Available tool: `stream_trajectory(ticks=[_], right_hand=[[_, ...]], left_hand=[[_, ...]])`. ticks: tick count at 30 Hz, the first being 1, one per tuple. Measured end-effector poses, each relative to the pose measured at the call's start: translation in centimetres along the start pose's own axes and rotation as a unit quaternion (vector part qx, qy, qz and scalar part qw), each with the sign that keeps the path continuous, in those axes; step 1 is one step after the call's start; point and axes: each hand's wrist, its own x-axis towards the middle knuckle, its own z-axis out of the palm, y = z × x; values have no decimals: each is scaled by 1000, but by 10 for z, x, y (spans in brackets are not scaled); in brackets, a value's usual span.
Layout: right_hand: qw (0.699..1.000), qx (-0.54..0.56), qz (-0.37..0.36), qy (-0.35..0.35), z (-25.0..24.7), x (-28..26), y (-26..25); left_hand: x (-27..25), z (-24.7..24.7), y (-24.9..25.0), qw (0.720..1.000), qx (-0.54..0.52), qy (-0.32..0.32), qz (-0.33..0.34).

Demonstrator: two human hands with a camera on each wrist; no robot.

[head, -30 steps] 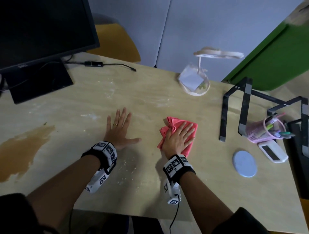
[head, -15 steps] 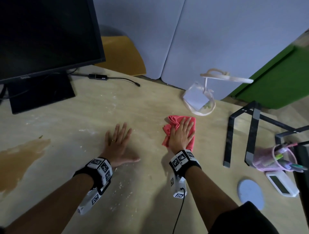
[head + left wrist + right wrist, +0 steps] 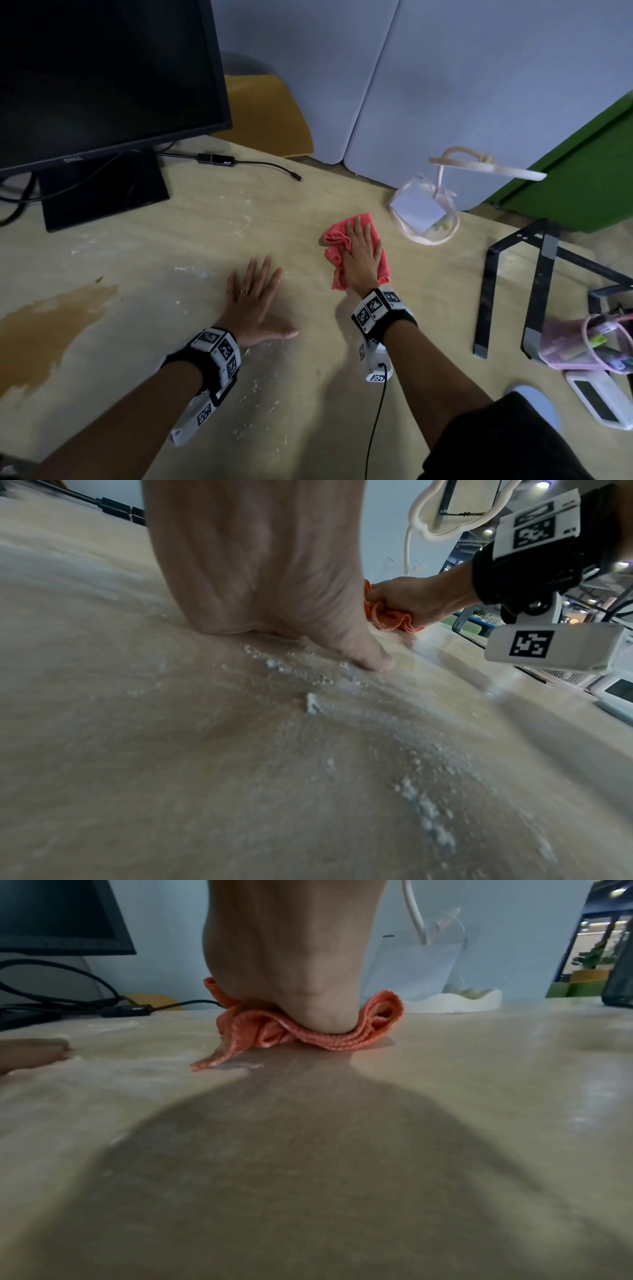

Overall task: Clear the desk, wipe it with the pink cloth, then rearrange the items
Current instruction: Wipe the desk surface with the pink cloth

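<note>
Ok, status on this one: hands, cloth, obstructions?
Right hand flat, pressing pink cloth to desk. Left hand flat on desk. Brown spill unwiped at left. Lamp just beyond cloth.

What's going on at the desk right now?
A person is partway through wiping the desk. The right hand presses flat on the pink cloth near the far side, close to the desk lamp. The left hand rests flat on the bare wood, holding nothing. White powder is scattered around the left hand, and a brown spill at the left is not yet wiped. The pen holder and laptop stand sit at the right.
</note>
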Motion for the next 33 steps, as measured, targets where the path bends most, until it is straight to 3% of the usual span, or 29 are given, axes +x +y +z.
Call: stream_trajectory(ticks=[12, 17, 26, 30, 31, 33], right_hand=[[987, 11, -123, -106, 7, -6, -37], [976, 17, -179, -122, 12, -22, -34], [968, 28, -212, -129, 23, -85, -11], [958, 123, -188, -179, 14, -126, -7], [945, 215, -146, -200, 7, -134, -9], [878, 434, 11, -203, -13, -140, -12]], left_hand=[[-5, -6, 6, 1000, -13, -7, -8], [-6, -9, 7, 999, -25, -17, -10], [-8, -16, 9, 999, -33, -39, -9], [-8, -18, 8, 998, -19, -54, -18], [-7, -17, 7, 998, -20, -54, -15], [-8, -18, 6, 998, -22, -56, -8]])
